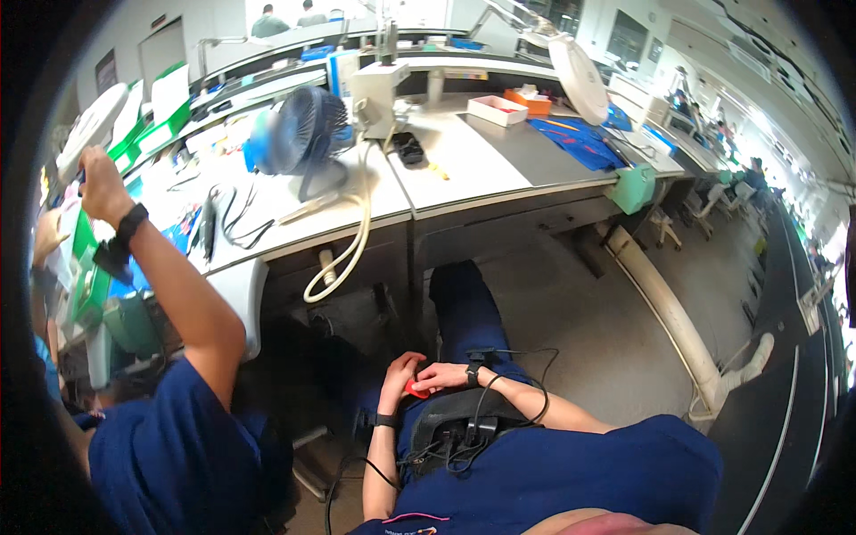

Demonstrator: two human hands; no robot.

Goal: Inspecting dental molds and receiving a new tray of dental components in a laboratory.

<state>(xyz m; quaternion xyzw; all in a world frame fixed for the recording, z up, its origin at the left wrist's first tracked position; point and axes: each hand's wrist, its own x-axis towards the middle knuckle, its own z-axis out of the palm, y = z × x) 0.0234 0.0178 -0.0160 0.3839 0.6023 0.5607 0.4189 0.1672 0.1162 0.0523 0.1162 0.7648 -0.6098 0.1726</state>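
My left hand (400, 373) and my right hand (442, 376) meet in my lap, below the bench edge. Between them shows a small red object (415, 389), largely covered by fingers, so its kind cannot be made out. The fingers of my right hand bend over it from the right. My left hand is curled against its other side. Each wrist wears a dark band (385, 420). Black cables (464, 446) and a dark pouch (446, 412) lie across my waist, just behind the hands.
A co-worker's raised arm (178, 267) is at left, reaching to a white lamp head (94, 129). On the bench (464, 165) stand a dark blue fan (308, 129), a pale hose (364, 214), a white-and-red box (497, 111), an orange box (528, 101) and a blue mat (575, 143).
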